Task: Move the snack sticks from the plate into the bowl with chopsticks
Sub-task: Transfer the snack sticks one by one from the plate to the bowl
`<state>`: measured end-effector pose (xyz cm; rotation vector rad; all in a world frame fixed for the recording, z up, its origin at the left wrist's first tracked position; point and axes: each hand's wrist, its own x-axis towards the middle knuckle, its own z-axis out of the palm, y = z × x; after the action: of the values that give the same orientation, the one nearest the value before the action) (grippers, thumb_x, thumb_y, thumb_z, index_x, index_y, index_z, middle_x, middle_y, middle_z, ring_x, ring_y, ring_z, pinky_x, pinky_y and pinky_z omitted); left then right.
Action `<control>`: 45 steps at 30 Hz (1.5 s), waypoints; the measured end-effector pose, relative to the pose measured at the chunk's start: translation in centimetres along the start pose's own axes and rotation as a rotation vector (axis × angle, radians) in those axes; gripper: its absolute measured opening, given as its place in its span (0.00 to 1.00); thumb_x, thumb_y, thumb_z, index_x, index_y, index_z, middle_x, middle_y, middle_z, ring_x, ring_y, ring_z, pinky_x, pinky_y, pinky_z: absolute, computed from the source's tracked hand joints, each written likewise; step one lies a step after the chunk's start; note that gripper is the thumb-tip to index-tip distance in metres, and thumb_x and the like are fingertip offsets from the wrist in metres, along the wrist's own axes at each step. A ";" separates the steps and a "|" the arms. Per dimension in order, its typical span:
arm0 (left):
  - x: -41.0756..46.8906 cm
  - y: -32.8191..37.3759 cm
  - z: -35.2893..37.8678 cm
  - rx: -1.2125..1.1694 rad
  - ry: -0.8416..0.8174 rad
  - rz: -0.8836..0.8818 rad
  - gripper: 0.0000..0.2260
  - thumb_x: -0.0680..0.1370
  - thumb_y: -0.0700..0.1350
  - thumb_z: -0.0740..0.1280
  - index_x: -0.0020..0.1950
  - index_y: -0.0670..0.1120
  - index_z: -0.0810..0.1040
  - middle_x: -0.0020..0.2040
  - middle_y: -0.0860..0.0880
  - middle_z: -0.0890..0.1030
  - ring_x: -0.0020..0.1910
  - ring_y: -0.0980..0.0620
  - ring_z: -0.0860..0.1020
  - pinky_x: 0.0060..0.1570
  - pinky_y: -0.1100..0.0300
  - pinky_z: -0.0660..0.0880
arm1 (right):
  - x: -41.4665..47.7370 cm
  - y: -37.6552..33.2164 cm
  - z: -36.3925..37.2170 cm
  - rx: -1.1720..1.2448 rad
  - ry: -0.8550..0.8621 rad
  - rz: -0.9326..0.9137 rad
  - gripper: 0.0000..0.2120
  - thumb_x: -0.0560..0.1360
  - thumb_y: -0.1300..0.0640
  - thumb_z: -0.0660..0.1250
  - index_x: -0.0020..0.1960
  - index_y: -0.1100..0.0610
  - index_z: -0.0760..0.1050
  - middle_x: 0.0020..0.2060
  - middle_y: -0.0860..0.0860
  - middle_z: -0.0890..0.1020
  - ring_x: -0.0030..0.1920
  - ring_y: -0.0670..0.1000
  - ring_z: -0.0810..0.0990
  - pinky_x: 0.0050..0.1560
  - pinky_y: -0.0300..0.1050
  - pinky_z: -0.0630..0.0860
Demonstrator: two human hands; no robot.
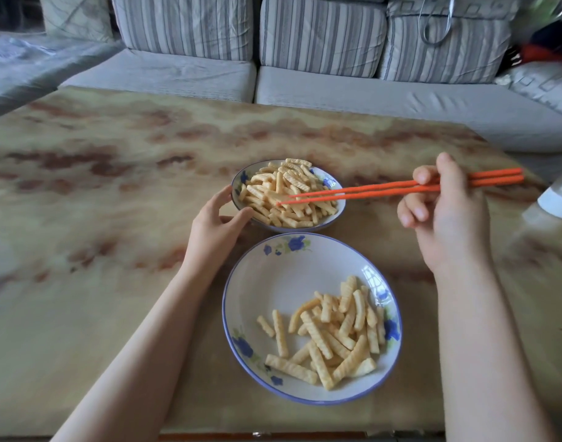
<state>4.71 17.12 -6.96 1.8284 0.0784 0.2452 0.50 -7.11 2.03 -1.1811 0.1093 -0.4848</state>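
Marbled table [114,218], bowl [334,215] (far), plate [273,282]

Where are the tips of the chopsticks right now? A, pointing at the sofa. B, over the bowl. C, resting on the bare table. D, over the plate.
B: the orange chopsticks held in the right hand reach with their tips over the snack sticks piled in the bowl, beyond the plate.
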 end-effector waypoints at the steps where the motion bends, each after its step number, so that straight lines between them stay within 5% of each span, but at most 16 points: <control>1: 0.0 0.0 0.0 -0.001 0.003 0.007 0.21 0.77 0.43 0.69 0.71 0.50 0.74 0.43 0.63 0.80 0.36 0.67 0.80 0.35 0.76 0.72 | 0.1 0.2 0.1 0.000 0.065 -0.022 0.18 0.82 0.57 0.55 0.34 0.57 0.66 0.29 0.46 0.74 0.18 0.46 0.62 0.23 0.37 0.62; 7: 0.0 0.0 0.1 -0.005 0.001 0.018 0.21 0.77 0.43 0.69 0.71 0.50 0.74 0.47 0.64 0.80 0.39 0.65 0.81 0.35 0.76 0.72 | 0.0 1.6 0.9 -0.073 0.222 -0.085 0.19 0.83 0.55 0.53 0.34 0.57 0.66 0.18 0.45 0.70 0.16 0.47 0.66 0.27 0.45 0.63; 19: 0.0 -0.1 0.0 -0.007 -0.006 -0.004 0.20 0.77 0.44 0.70 0.69 0.53 0.74 0.48 0.55 0.84 0.40 0.54 0.84 0.41 0.65 0.79 | 0.4 1.9 0.1 -0.120 0.107 -0.114 0.20 0.83 0.51 0.53 0.35 0.58 0.69 0.17 0.49 0.68 0.18 0.51 0.68 0.28 0.45 0.62; 23: 0.1 -0.2 0.0 -0.008 -0.007 -0.008 0.21 0.77 0.45 0.70 0.69 0.53 0.75 0.49 0.51 0.85 0.41 0.53 0.84 0.46 0.60 0.80 | 0.3 0.1 -0.8 -0.004 -0.077 -0.080 0.20 0.83 0.54 0.54 0.34 0.57 0.70 0.25 0.47 0.73 0.17 0.46 0.62 0.21 0.36 0.60; 29: 0.1 -0.2 0.0 -0.006 -0.010 0.008 0.21 0.77 0.44 0.70 0.69 0.54 0.75 0.51 0.57 0.83 0.41 0.54 0.84 0.47 0.60 0.81 | -1.4 -1.4 -0.8 -0.312 -0.546 0.173 0.20 0.77 0.47 0.55 0.34 0.61 0.67 0.14 0.49 0.61 0.13 0.48 0.56 0.18 0.31 0.57; 32: 0.1 -0.1 0.0 -0.001 -0.006 0.021 0.21 0.77 0.44 0.70 0.70 0.52 0.74 0.54 0.59 0.82 0.41 0.57 0.84 0.40 0.70 0.78 | -1.9 -1.0 -0.2 -0.354 -0.600 0.201 0.20 0.79 0.49 0.55 0.34 0.61 0.66 0.14 0.49 0.62 0.13 0.48 0.57 0.18 0.32 0.59; 38: 0.1 -0.1 -0.1 -0.004 -0.009 0.041 0.21 0.77 0.44 0.69 0.71 0.52 0.74 0.58 0.58 0.81 0.42 0.57 0.83 0.38 0.71 0.76 | -2.3 -1.3 0.3 -0.368 -0.628 0.198 0.20 0.76 0.47 0.56 0.34 0.61 0.65 0.15 0.49 0.61 0.13 0.50 0.59 0.18 0.32 0.61; 45: 0.1 -0.3 0.0 -0.016 -0.009 0.022 0.21 0.77 0.44 0.69 0.70 0.52 0.74 0.51 0.59 0.83 0.40 0.56 0.84 0.37 0.72 0.76 | -2.3 -0.8 0.5 -0.392 -0.643 0.190 0.20 0.77 0.47 0.58 0.32 0.60 0.66 0.17 0.51 0.61 0.13 0.49 0.60 0.18 0.35 0.63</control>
<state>4.87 17.23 -7.24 1.8153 0.0503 0.2527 -1.67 -5.96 2.57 -1.6419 -0.2468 0.1063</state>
